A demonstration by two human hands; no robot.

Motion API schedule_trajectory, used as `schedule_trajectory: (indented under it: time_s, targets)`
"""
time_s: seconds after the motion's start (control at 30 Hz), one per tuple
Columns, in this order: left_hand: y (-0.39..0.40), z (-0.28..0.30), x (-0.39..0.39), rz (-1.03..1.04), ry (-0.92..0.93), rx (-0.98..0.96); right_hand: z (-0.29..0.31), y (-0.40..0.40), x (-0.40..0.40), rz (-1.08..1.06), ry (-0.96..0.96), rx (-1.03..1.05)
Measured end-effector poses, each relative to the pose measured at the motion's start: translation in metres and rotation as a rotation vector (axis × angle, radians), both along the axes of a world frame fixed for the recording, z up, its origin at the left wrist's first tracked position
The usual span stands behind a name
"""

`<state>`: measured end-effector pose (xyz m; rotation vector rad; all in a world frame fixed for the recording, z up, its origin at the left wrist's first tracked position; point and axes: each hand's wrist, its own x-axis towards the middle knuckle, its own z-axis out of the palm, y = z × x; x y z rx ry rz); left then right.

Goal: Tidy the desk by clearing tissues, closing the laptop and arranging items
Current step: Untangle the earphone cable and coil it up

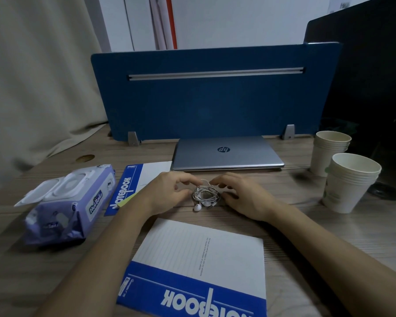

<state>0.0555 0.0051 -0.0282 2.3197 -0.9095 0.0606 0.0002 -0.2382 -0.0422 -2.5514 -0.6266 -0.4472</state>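
A coiled bundle of white wired earphones [205,195] lies on the wooden desk [329,229] between my hands. My left hand [167,193] pinches the coil's left side with curled fingers. My right hand [240,194] has its fingertips on the coil's right side, fingers curled. Behind them the silver laptop [226,154] lies closed. A blue-and-white notebook [199,271] is in front of me, and a second notebook [133,186] lies partly under my left hand. A purple wet-wipes pack [71,202] with its lid flipped open sits at the left.
Two stacks of paper cups [348,181] stand at the right, beside a dark monitor [370,88]. A blue divider panel [210,94] closes off the back of the desk. A beige curtain [39,76] hangs at the left.
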Motion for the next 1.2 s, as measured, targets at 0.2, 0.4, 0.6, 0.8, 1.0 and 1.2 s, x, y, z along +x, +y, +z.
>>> schedule_trajectory:
  time_s: [0.2,0.4,0.6,0.8,1.0,1.2]
  targets:
    - [0.000,0.001,-0.001,0.012,-0.041,-0.096,-0.001,-0.002,0.002,-0.030,-0.015,0.035]
    - [0.000,0.003,-0.003,0.055,-0.101,-0.182,0.001,-0.013,0.008,-0.259,-0.170,0.219]
    - [0.000,0.001,-0.001,0.075,-0.099,-0.125,0.000,-0.019,0.011,-0.338,-0.237,0.257]
    - [0.001,-0.002,0.001,0.044,-0.030,-0.092,-0.002,-0.016,0.009,-0.273,-0.051,0.285]
    - [-0.015,-0.008,-0.001,-0.042,0.043,0.004,-0.004,-0.005,0.007,-0.078,0.195,0.084]
    - [-0.015,-0.009,-0.001,-0.001,0.005,0.060,-0.002,-0.011,0.008,-0.099,0.119,0.072]
